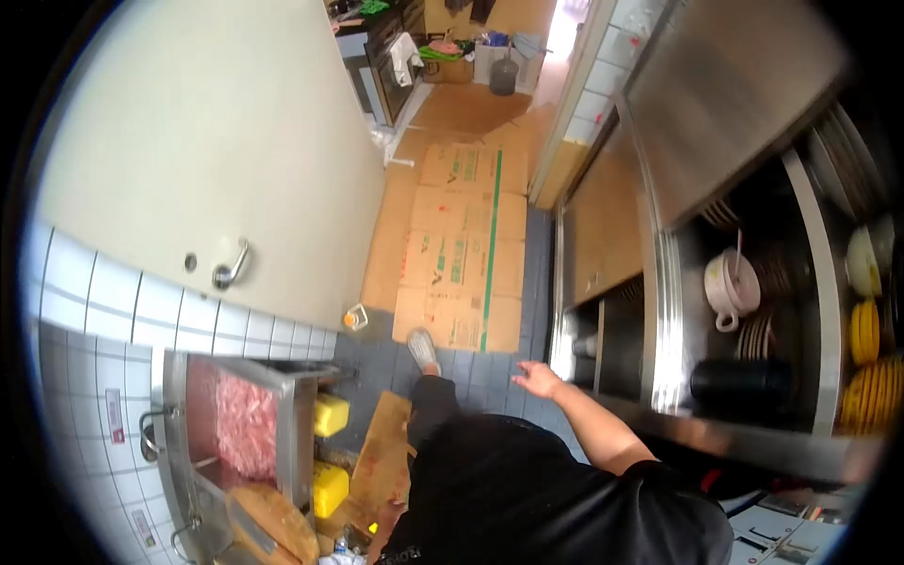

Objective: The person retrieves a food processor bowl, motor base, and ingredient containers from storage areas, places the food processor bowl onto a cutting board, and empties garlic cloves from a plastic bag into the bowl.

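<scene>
My right hand [539, 379] reaches out over the dark tiled floor with its fingers apart, holding nothing. It is nearest to the steel shelf cabinet [667, 311] on the right and does not touch it. At the bottom, beside my black shirt, only a sliver of skin of my left arm shows; the left hand itself cannot be made out. My foot in a light shoe [424, 351] stands at the near edge of the flattened cardboard [459, 245].
On the left, a steel sink [295, 414] holds pink meat [247, 427], with a round wooden board [273, 523] and a knife beside it. Yellow containers [330, 414] stand below. A cream door [207, 141] with a handle is above. Shelves hold a white mug-like pot [731, 282] and plates.
</scene>
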Demonstrator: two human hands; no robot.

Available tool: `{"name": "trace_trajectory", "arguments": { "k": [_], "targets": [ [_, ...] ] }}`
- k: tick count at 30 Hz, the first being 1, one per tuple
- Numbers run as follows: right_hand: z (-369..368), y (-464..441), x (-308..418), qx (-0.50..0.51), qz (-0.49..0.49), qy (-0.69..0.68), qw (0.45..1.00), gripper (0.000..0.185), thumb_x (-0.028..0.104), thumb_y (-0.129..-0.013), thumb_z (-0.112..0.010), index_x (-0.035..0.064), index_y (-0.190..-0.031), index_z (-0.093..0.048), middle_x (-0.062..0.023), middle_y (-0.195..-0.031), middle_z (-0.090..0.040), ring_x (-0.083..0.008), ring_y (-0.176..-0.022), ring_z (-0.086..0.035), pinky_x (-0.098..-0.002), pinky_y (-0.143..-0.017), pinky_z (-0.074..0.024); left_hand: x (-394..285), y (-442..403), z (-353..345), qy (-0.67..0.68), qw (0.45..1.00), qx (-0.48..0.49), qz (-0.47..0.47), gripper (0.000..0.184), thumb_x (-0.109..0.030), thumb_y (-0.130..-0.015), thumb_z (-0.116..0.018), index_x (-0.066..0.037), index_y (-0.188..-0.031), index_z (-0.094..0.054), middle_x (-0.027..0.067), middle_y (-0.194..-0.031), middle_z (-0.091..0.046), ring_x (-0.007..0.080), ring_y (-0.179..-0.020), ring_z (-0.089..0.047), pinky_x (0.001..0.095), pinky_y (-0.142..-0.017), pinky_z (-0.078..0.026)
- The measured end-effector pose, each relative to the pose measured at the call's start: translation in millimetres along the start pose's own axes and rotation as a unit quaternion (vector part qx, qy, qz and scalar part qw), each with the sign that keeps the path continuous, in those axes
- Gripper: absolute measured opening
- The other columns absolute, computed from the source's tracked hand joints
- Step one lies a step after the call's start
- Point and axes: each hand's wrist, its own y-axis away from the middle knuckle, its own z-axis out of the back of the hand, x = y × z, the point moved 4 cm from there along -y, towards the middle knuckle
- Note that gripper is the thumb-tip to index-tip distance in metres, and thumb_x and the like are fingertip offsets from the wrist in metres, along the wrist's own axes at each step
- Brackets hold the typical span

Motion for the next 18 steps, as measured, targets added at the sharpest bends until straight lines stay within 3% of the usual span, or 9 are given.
{"name": "trace_trajectory", "arguments": {
  "k": [3, 5, 6, 8, 9, 11, 13, 15, 18],
  "targets": [
    [30.4, -57.3, 8.3, 0.011, -0.033, 0.003, 0.999, 0.062, 0.042, -0.09, -0.066, -0.0016, -0.132, -0.057, -0.0256, -0.123, -0.064, -0.0364, -0.112, -0.064, -0.0409, -0.096, -0.0507, -69.8, -84.1, 79.4, 0.003, 1.0, -0.001, 0.022, 0.033, -0.022, -0.087, -0.057, -0.002, -0.109, -0.071, 0.0206, -0.112, -0.069, 0.0374, -0.11, -0.064, 0.0406, -0.087, -0.052],
    [43.6, -78.7, -5.6, -0.013, -0.082, -0.026, 0.996, 0.062, 0.044, -0.09, -0.065, -0.0013, -0.131, -0.058, -0.0253, -0.123, -0.064, -0.0378, -0.113, -0.063, -0.0415, -0.096, -0.0502, -128.0, -137.7, 153.5, -0.131, 0.991, -0.006, -0.015, 0.03, -0.019, -0.088, -0.055, -0.004, -0.107, -0.072, 0.02, -0.109, -0.07, 0.0372, -0.108, -0.065, 0.0408, -0.085, -0.053],
    [47.8, -85.9, -16.3, -0.03, -0.129, -0.017, 0.991, 0.063, 0.046, -0.09, -0.063, -0.0011, -0.131, -0.058, -0.0237, -0.124, -0.064, -0.0382, -0.115, -0.061, -0.041, -0.098, -0.0492, -166.2, -192.1, 177.6, -0.44, 0.841, 0.056, -0.31, 0.024, -0.017, -0.085, -0.055, -0.004, -0.098, -0.072, 0.0195, -0.104, -0.071, 0.0393, -0.101, -0.066, 0.0456, -0.083, -0.053],
    [58.6, -91.2, -28.8, -0.046, -0.23, -0.027, 0.972, 0.061, 0.047, -0.09, -0.061, -0.0028, -0.126, -0.062, -0.0241, -0.128, -0.062, -0.0379, -0.12, -0.058, -0.0413, -0.103, -0.0455, -231.6, -295.9, 221.6, -0.522, 0.794, 0.039, -0.309, 0.026, -0.023, -0.083, -0.059, -0.002, -0.093, -0.071, 0.0203, -0.106, -0.07, 0.0428, -0.099, -0.065, 0.0505, -0.085, -0.052],
    [68.9, -90.4, -25.0, -0.023, -0.28, -0.051, 0.958, 0.057, 0.047, -0.092, -0.057, 0.0001, -0.124, -0.064, -0.0238, -0.13, -0.06, -0.0377, -0.122, -0.056, -0.0419, -0.104, -0.0434, -275.1, -330.9, 260.2, -0.273, 0.92, -0.061, -0.273, 0.03, -0.028, -0.082, -0.061, -0.002, -0.094, -0.07, 0.0228, -0.106, -0.069, 0.0447, -0.101, -0.063, 0.0526, -0.087, -0.051],
    [59.8, -103.8, -48.2, -0.037, -0.278, -0.051, 0.958, 0.049, 0.043, -0.095, -0.051, 0.0049, -0.121, -0.067, -0.0199, -0.13, -0.062, -0.0366, -0.125, -0.054, -0.0411, -0.105, -0.0426, -419.6, -324.4, 340.4, -0.157, 0.95, -0.113, -0.247, 0.033, -0.027, -0.084, -0.059, -0.001, -0.104, -0.066, 0.026, -0.101, -0.067, 0.0441, -0.098, -0.064, 0.0511, -0.086, -0.051],
    [86.3, -102.1, -12.5, -0.093, -0.365, -0.144, 0.915, 0.035, 0.032, -0.093, -0.054, 0.0118, -0.117, -0.07, -0.0157, -0.122, -0.066, -0.0362, -0.116, -0.061, -0.0405, -0.099, -0.0469, -529.3, -337.3, 399.5, -0.149, 0.93, -0.131, -0.31, 0.03, -0.026, -0.086, -0.059, -0.001, -0.101, -0.065, 0.0255, -0.096, -0.067, 0.0435, -0.093, -0.064, 0.0503, -0.081, -0.051],
    [38.6, -126.4, -49.7, -0.034, -0.363, -0.154, 0.918, 0.029, 0.02, -0.088, -0.058, 0.0116, -0.112, -0.072, -0.0157, -0.117, -0.068, -0.0354, -0.112, -0.063, -0.0413, -0.097, -0.0493, -618.6, -353.5, 438.5, -0.074, 0.927, -0.115, -0.349, 0.026, -0.025, -0.087, -0.059, -0.001, -0.095, -0.063, 0.0247, -0.092, -0.067, 0.0427, -0.088, -0.064, 0.0497, -0.077, -0.05],
    [27.3, -158.3, -19.6, 0.017, -0.4, -0.188, 0.897, 0.03, 0.022, -0.088, -0.059, 0.0111, -0.113, -0.072, -0.0162, -0.116, -0.068, -0.0356, -0.111, -0.064, -0.0416, -0.096, -0.0494, -713.0, -373.6, 472.5, -0.137, 0.939, -0.069, -0.307, 0.027, -0.026, -0.086, -0.061, -0.001, -0.094, -0.062, 0.0244, -0.092, -0.067, 0.0416, -0.088, -0.065, 0.05, -0.076, -0.05]
  ]
}}
